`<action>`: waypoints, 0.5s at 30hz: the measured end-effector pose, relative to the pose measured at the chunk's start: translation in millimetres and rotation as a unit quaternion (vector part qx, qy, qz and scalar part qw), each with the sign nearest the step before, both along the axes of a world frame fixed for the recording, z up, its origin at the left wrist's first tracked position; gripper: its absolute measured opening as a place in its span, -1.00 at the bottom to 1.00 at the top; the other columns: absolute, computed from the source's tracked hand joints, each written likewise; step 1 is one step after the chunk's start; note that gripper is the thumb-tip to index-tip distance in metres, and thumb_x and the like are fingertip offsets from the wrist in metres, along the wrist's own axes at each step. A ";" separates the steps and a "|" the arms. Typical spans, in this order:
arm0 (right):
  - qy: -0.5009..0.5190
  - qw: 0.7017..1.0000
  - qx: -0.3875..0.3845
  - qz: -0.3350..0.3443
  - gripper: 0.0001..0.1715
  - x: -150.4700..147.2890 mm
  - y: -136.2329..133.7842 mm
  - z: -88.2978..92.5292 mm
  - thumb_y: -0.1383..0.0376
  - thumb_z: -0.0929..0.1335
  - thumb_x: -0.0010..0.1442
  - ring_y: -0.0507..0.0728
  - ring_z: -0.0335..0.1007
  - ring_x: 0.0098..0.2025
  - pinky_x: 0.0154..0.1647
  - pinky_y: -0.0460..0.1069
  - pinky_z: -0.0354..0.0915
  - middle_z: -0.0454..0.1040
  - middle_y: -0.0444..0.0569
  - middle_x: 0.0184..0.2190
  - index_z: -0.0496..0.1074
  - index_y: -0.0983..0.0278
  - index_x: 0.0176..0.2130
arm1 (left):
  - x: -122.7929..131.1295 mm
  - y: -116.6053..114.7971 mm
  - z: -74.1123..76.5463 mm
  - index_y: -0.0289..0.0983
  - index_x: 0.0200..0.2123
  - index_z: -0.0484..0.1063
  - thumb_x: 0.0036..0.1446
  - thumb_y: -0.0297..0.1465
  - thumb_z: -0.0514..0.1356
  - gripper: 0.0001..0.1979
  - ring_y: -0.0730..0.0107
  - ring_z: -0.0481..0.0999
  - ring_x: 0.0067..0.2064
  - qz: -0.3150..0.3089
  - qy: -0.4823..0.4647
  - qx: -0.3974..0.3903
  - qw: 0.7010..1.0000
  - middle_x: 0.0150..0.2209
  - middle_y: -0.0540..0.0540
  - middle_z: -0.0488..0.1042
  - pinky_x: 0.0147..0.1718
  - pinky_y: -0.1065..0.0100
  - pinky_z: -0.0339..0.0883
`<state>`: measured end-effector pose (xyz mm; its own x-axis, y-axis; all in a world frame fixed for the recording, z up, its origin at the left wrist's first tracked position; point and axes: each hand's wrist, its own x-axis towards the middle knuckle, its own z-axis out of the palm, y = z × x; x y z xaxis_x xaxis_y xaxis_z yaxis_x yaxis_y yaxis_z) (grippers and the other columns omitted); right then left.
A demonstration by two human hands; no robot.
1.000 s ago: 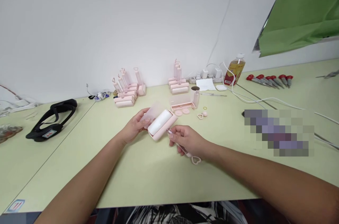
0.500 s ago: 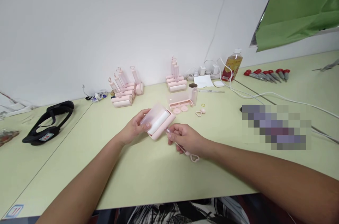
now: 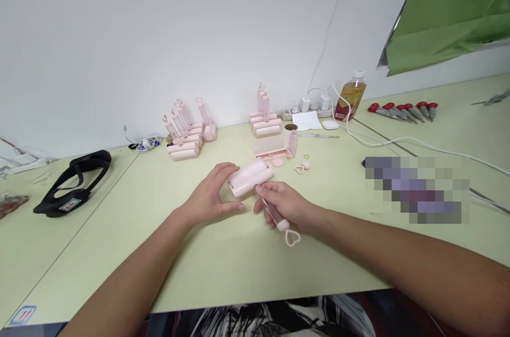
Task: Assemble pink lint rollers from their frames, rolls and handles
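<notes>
My right hand [image 3: 285,201] grips the see-through handle of a pink lint roller [image 3: 251,178]. A pale heart-shaped loop [image 3: 292,238] hangs from the handle's end, towards me. The roller's head has a cover over it and points away to the left. Beside the head's left end is my left hand [image 3: 209,196], open, thumb apart from the fingers; its fingertips reach the head's far corner, and I cannot tell if they touch. Just beyond lie an opened pink roller case [image 3: 274,146], a pink round cap [image 3: 278,162] and a small heart loop piece [image 3: 299,169].
Finished-looking pink lint rollers [image 3: 185,152] stand in a group at the back left, others [image 3: 268,128] at the back centre. A bottle [image 3: 350,97], white cables, tweezers [image 3: 319,135] and red-capped tools [image 3: 402,111] are at the right. A black headset [image 3: 75,188] lies left.
The lint roller's head has turned, and its cover now lies over the white roll. My left hand has let go of the cover and spread open. My right hand keeps hold of the handle.
</notes>
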<state>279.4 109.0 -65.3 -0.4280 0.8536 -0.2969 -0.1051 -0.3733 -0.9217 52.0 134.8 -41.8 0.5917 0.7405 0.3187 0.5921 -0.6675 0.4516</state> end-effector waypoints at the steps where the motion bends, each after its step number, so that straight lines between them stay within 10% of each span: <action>1: 0.011 1.000 -0.006 -0.002 -0.67 1.0 1.3 0.0 0.06 0.34 0.24 -0.01 0.29 -0.69 -0.72 -0.07 0.30 0.51 -0.06 -0.45 0.32 0.28 -0.26 | 0.9 -0.3 -1.6 -0.15 0.22 0.16 0.03 -0.17 0.32 -0.28 0.02 0.27 0.20 -0.006 0.024 0.038 0.999 0.22 -0.26 0.19 0.04 0.10 0.34; 6: 0.083 0.996 0.001 0.019 -0.60 3.5 3.2 -1.3 0.01 0.29 0.27 0.01 0.32 -0.68 -0.68 -0.05 0.33 0.52 -0.04 -0.48 0.35 0.31 -0.21 | 8.2 -1.1 -10.0 -0.17 0.14 0.23 0.15 -0.39 0.18 -0.53 0.18 0.39 0.12 0.024 0.024 0.113 0.993 0.15 -0.23 0.29 -0.03 0.22 0.39; 15: 0.097 0.994 0.053 0.006 -0.57 3.0 4.0 -1.0 -0.02 0.31 0.24 -0.01 0.34 -0.62 -0.62 -0.07 0.35 0.52 -0.07 -0.47 0.40 0.30 -0.18 | -5.6 33.6 -2.2 -0.23 -0.01 0.29 0.01 -0.13 0.29 -0.47 0.34 0.45 -0.32 0.204 -0.156 -0.107 0.961 -0.26 -0.05 0.47 -0.35 0.33 0.32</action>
